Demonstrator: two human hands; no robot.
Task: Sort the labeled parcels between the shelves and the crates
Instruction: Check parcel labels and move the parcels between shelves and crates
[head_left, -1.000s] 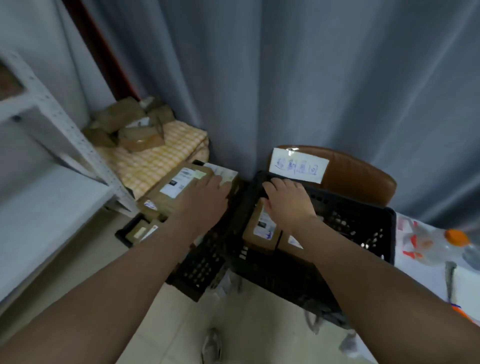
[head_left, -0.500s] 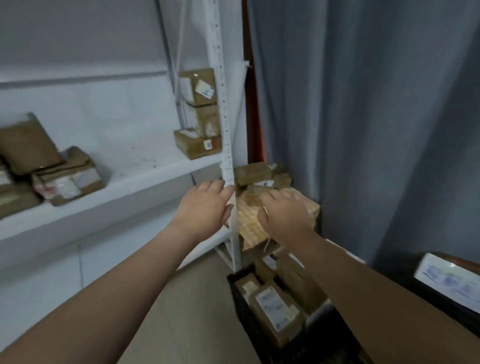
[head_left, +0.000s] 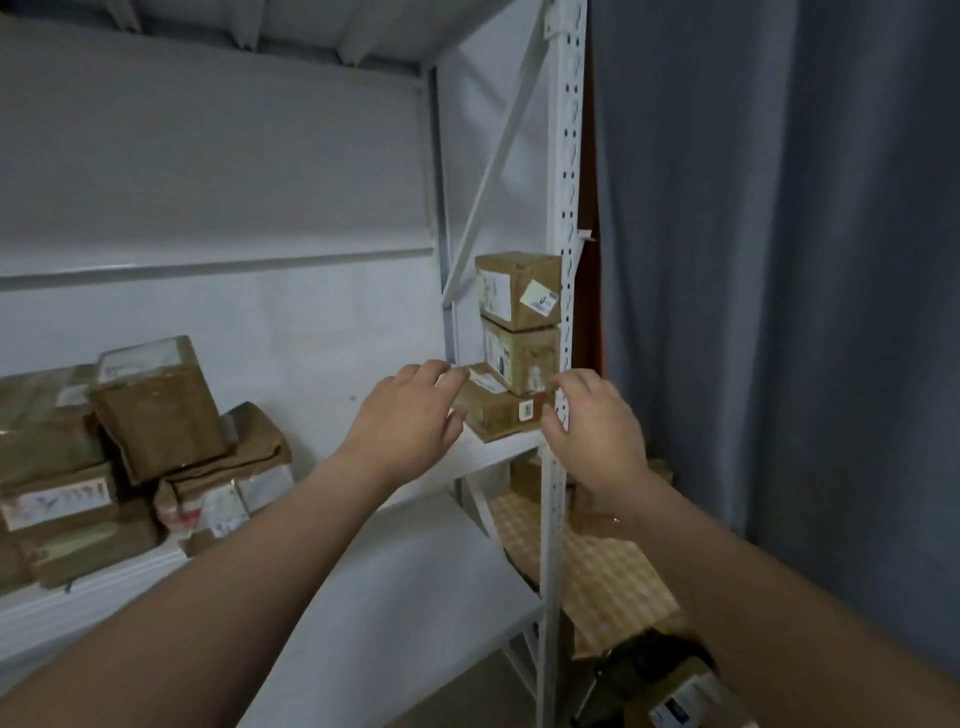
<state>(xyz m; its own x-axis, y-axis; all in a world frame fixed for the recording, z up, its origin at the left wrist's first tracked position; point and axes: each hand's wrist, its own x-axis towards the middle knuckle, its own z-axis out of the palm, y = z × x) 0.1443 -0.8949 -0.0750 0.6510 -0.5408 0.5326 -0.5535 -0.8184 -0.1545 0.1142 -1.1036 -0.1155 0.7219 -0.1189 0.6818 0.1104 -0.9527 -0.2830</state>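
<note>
A stack of three brown labeled parcels stands at the right end of the white shelf (head_left: 498, 447): a top box (head_left: 519, 291), a middle box (head_left: 522, 353) and a flat bottom box (head_left: 501, 410). My left hand (head_left: 402, 421) hovers just left of the bottom box, fingers loosely spread and holding nothing. My right hand (head_left: 597, 431) is in front of the shelf's upright post (head_left: 566, 312), fingers loosely curled, holding nothing. More parcels (head_left: 145, 447) are piled at the shelf's left end.
A lower white shelf (head_left: 395, 582) lies below. Right of the post is a checkered cloth (head_left: 608, 577) with boxes on it. A dark crate (head_left: 644, 660) holding a labeled parcel (head_left: 685, 696) sits at the bottom right. A grey curtain (head_left: 779, 260) hangs on the right.
Both hands left the parcels in the crates and rose toward the shelf. My view swung up and left from the crates to the stacked parcels.
</note>
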